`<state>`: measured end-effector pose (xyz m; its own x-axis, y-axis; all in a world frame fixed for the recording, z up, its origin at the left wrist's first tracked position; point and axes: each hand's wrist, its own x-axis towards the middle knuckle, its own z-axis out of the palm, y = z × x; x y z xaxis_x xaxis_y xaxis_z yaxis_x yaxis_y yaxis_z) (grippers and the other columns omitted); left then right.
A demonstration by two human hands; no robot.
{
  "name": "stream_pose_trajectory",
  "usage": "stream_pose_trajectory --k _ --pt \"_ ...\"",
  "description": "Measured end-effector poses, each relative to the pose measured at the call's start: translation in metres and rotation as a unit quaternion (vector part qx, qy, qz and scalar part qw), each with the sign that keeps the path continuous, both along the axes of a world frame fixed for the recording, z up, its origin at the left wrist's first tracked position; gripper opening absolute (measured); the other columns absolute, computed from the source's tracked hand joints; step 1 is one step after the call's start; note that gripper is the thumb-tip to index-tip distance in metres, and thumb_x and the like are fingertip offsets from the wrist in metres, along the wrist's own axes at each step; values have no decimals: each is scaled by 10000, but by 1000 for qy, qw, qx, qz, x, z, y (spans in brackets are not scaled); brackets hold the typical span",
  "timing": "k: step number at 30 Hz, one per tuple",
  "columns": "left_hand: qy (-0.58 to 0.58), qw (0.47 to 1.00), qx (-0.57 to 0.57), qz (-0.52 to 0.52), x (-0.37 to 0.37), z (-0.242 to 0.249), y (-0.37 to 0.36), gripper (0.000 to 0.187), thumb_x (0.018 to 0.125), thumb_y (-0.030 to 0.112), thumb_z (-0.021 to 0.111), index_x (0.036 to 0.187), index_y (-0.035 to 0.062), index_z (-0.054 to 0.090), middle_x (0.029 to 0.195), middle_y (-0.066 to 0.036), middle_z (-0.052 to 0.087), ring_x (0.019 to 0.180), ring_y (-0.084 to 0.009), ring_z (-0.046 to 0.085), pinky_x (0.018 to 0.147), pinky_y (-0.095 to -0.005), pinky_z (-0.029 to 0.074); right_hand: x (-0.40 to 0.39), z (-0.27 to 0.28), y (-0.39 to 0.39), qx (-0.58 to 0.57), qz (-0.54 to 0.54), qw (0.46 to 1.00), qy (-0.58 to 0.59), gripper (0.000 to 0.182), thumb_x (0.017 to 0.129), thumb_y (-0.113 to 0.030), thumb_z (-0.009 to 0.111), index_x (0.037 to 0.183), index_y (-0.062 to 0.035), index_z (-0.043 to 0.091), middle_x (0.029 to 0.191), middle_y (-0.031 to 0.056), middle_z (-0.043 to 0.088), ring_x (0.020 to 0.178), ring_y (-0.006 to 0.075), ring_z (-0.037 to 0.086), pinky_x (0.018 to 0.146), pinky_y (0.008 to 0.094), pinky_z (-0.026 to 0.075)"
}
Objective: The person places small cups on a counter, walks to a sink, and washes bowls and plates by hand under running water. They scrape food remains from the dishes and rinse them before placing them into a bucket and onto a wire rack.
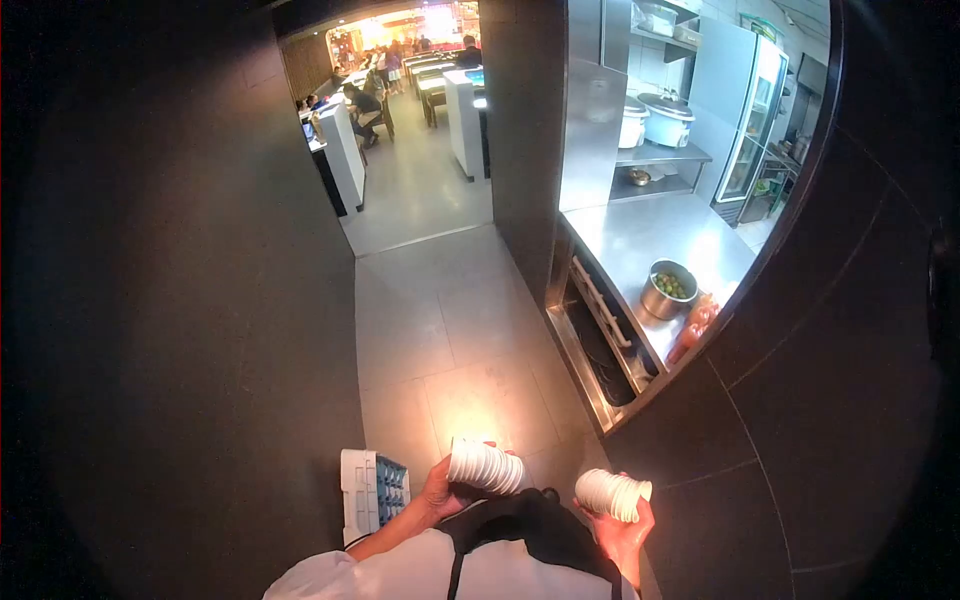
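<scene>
1. White shirt point(395, 568) and black apron point(525, 520) lie nearest; keep both stacks from brushing them.
2. Left hand point(438, 490): fingers curled around a tipped stack of round white dishes point(486, 466), held before the body. Even pressure should stop them sliding apart.
3. Right hand point(625, 538): fingers holding a second tipped white stack point(613, 495), apart from the first; the same steady grip suits it.
4. White-and-blue slotted plastic crate point(358, 492) shows beside the left forearm; best mind that elbow.
</scene>
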<state>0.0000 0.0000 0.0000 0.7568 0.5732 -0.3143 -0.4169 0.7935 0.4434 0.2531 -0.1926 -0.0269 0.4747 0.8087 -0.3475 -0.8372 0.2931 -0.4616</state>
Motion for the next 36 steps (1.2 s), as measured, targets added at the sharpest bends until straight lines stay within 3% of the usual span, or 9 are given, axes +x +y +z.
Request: stream_pose_trajectory --k 2,3,6,13,17,20,26,36 --pt "3 999 -23 25 -13 8 1 639 902 528 600 1334 57 571 1444 -260 516 1321 -427 514 1083 -673 379 -8 5 15 -2 6 1000 8 599 856 -454 547 1347 -110 534 1379 189 552 1299 445 501 995 740 393" --pt "6 999 -23 38 57 3 42 638 901 524 598 1335 57 569 1445 -260 513 1322 -429 511 1078 -676 381 67 8 63 17 15 1000 -1 618 849 -453 567 1349 -93 525 1375 198 550 1289 445 506 976 735 413" --pt "17 997 -10 76 85 -7 78 639 898 516 592 1339 55 564 1453 -262 503 1327 -437 502 1064 -687 387 114 7 128 49 61 997 -14 678 816 -455 619 1353 -55 509 1370 219 547 1259 440 525 936 709 463" --pt "-41 994 7 104 139 -28 172 657 899 512 595 1369 57 536 1508 -267 434 1355 -451 464 1052 -698 390 175 -5 267 37 107 994 3 581 837 -390 595 1320 -71 551 1362 203 564 1241 418 546 948 660 463" --pt "-37 995 25 87 174 -47 258 620 915 477 602 1369 61 532 1517 -271 416 1362 -440 457 1051 -694 394 200 -11 334 13 93 996 -10 564 853 -415 580 1305 -79 564 1328 183 588 1263 437 545 941 736 436" --pt "-53 997 31 51 201 -48 332 587 925 455 600 1347 50 545 1479 -259 465 1336 -416 494 1055 -656 414 219 -7 378 5 67 997 -22 555 861 -414 574 1304 -80 566 1316 179 598 1261 434 551 937 729 442" --pt "-33 987 77 -134 279 -31 458 647 913 519 603 1358 54 541 1458 -247 490 1340 -406 502 1038 -638 450 256 3 443 25 -45 998 -37 516 889 -352 627 1296 -38 573 1275 163 625 1183 369 615 952 597 510" --pt "-13 949 65 -307 420 -63 553 671 917 519 601 1409 74 504 1480 -223 486 1325 -404 521 1003 -677 467 320 -28 498 -41 -97 994 -38 487 913 -405 616 1285 -94 571 1275 131 631 1172 318 622 979 555 487"
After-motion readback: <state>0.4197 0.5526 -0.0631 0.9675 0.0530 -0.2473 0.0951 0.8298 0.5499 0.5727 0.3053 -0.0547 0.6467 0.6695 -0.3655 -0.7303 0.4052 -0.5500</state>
